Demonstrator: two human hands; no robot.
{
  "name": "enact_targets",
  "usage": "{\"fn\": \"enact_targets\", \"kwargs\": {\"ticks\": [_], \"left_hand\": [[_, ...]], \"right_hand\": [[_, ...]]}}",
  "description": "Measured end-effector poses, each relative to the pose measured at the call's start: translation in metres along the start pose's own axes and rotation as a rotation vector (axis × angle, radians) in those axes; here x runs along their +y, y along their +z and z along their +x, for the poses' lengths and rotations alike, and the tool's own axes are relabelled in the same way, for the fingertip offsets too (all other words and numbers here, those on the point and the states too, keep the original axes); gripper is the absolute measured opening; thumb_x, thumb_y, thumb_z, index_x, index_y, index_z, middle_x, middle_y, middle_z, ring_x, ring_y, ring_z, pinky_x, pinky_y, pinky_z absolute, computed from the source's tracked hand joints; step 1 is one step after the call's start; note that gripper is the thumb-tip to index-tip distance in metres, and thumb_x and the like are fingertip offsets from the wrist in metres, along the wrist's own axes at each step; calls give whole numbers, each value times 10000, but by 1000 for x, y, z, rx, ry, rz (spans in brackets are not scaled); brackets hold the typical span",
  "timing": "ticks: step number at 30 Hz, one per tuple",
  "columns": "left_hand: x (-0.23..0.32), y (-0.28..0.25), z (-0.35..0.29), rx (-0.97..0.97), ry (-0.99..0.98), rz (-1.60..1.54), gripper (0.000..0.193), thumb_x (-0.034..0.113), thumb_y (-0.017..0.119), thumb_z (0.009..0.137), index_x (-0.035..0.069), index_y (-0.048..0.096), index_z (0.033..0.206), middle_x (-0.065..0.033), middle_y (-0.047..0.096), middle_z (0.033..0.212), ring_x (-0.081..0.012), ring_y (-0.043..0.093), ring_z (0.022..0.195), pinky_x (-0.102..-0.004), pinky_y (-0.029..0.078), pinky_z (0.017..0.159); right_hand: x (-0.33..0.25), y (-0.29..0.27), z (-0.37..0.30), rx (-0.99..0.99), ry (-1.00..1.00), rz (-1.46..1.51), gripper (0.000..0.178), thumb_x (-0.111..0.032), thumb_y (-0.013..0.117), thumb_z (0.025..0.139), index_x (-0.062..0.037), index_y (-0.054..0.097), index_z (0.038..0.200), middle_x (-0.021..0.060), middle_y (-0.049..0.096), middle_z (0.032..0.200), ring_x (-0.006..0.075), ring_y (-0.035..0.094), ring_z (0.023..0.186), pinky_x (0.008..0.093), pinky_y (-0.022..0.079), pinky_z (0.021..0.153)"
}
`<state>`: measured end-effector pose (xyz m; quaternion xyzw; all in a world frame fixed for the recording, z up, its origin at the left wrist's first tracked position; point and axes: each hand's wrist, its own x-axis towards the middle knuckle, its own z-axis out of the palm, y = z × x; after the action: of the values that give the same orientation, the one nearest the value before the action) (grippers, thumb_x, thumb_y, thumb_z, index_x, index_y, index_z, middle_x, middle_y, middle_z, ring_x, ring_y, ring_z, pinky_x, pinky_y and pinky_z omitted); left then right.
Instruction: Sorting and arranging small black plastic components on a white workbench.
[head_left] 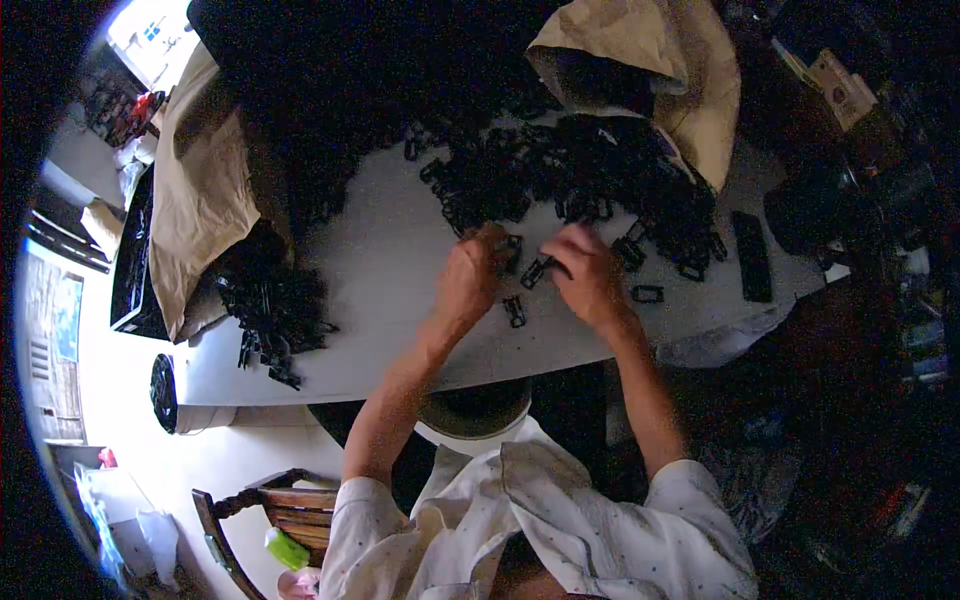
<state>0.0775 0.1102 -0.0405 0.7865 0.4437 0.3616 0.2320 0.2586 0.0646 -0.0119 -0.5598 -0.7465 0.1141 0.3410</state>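
Observation:
My left hand [470, 275] rests on the white table [400, 300], its fingers closed on a small black plastic frame piece [511, 250]. My right hand [588, 272] is just to its right, pinching another small black plastic piece [536, 270] that sticks out toward the left hand. A loose black piece [515, 311] lies below the two hands. A big heap of the same black plastic pieces [590, 180] spreads across the table beyond my fingers.
A second heap of black pieces [270, 310] spills from a brown paper sack [200, 190] at the left. Another brown sack [660, 70] stands open at the back. A black rectangular bar [751, 255] lies at the right. A wooden chair [285, 515] is lower left.

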Motion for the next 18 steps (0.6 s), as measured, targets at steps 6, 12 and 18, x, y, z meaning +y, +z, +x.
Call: {"fn": "enact_targets", "kwargs": {"ticks": [6,12,18], "left_hand": [[0,7,4,34,127,201,221,114,581,698,35,553,903,-187,585,785,-384,557,677,-439,441,564],[1,-2,5,43,-25,111,172,86,596,684,31,534,835,-182,577,735,-383,552,664,-440,438,546],[4,-19,5,45,-87,-61,211,9,619,657,14,517,841,-178,591,752,-345,585,665,-364,455,565]], "right_hand": [[-4,13,0,-124,-253,-295,303,4,651,585,-56,601,878,65,518,908,272,490,902,380,420,750],[-1,12,0,36,-250,-123,279,25,655,599,-17,578,864,90,528,915,259,510,873,359,435,742],[-2,16,-12,-18,115,390,246,39,632,699,-9,534,920,70,528,911,159,556,792,279,452,691]]}}
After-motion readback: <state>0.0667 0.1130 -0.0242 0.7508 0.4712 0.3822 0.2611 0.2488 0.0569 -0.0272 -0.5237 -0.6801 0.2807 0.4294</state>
